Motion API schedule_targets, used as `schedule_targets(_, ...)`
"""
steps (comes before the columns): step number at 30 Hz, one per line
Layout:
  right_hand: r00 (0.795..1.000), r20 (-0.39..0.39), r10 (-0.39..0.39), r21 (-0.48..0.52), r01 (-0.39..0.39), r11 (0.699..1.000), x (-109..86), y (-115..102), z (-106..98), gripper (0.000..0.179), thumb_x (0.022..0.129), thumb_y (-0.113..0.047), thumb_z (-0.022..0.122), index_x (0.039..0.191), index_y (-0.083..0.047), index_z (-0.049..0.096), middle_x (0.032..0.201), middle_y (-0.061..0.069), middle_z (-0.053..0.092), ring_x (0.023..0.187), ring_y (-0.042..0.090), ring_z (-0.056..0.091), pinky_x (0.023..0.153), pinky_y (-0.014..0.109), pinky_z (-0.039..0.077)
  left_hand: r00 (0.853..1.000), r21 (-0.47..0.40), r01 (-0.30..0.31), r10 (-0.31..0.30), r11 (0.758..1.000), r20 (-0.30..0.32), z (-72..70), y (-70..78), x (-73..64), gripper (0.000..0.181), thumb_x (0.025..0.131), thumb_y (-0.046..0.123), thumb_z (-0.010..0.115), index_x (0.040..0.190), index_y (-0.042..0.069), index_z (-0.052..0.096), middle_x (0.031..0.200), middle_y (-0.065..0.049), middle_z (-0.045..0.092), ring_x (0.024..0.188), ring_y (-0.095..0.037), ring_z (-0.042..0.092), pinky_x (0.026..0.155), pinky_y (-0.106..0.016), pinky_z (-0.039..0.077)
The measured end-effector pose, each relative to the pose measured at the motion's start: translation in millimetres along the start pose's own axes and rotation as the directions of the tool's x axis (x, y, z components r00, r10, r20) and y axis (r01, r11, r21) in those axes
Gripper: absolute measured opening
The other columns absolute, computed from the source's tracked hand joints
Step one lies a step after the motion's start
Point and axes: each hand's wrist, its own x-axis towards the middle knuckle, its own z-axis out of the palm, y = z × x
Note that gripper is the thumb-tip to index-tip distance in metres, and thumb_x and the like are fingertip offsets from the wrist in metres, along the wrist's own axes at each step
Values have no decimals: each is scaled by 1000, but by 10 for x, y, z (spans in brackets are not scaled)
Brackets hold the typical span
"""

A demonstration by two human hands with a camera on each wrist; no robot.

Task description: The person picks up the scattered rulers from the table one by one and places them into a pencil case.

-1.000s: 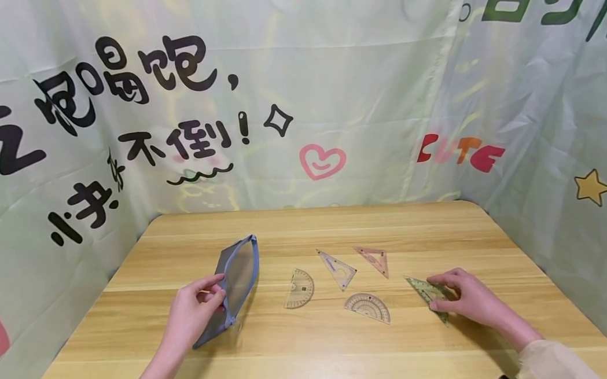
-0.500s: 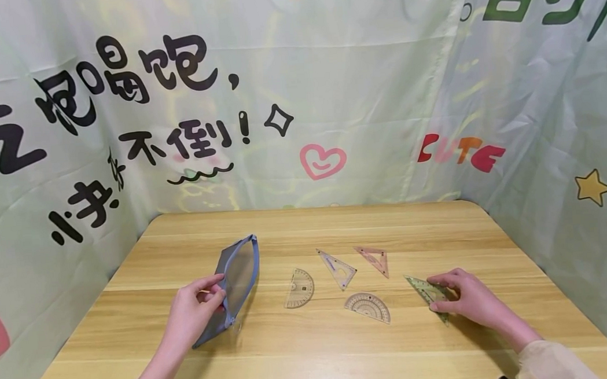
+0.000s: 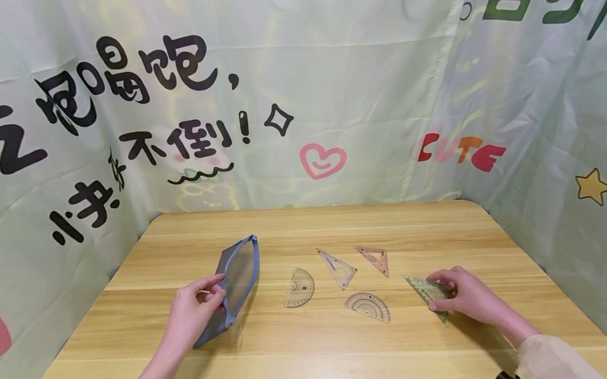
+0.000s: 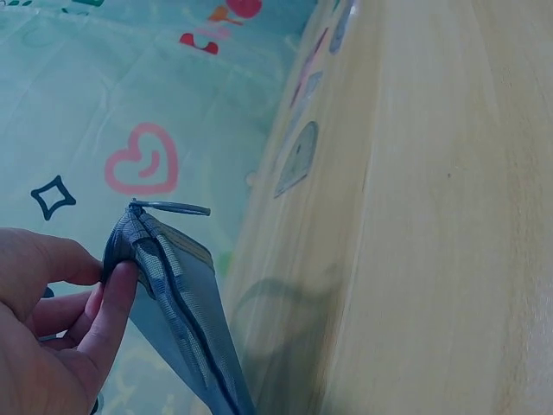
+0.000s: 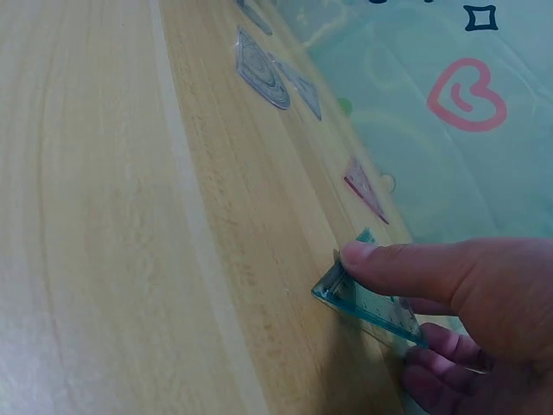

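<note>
On the left of the table, my left hand (image 3: 196,309) pinches the near edge of a blue zippered pouch (image 3: 241,271) between thumb and fingers. The pouch stands tilted with its mouth gaping to the right, and in the left wrist view its zipper edge (image 4: 186,298) runs down from my fingertips. At the right, my right hand (image 3: 466,298) holds a green set square (image 3: 425,291) by its edges. In the right wrist view the thumb lies over the set square (image 5: 367,303), with its lower edge close to the tabletop; whether it touches is unclear.
Between my hands lie two clear protractors (image 3: 300,288) (image 3: 368,307), a bluish set square (image 3: 338,269) and a pink set square (image 3: 375,259), all flat on the wooden table (image 3: 314,357). A printed curtain (image 3: 360,93) rises behind the table and along both sides.
My right hand has tipped the green set square slightly, its inner cutout now less visible. The left hand and pouch stay where they were.
</note>
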Motion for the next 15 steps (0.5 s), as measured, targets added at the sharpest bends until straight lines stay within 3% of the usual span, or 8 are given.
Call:
schedule_targets(10, 999, 34, 23, 41, -24, 999, 11, -6, -19, 60, 75, -31, 85, 122, -1, 64, 107, 14, 63, 78, 13, 47, 62, 18, 38, 1000, -7, 10, -10, 1000, 10, 6, -3, 0, 35, 90, -1, 64, 125, -5, 64, 93, -14, 64, 68, -4, 63, 63, -20, 62)
schedule_targets(15, 999, 40, 24, 87, -27, 996, 3, 2, -26, 57, 76, -27, 84, 121, 0, 64, 105, 12, 66, 76, 8, 52, 62, 17, 44, 1000, -16, -4, 4, 1000, 8, 15, 5, -12, 35, 89, -2, 65, 124, -6, 64, 92, -15, 65, 66, -4, 64, 62, -18, 61)
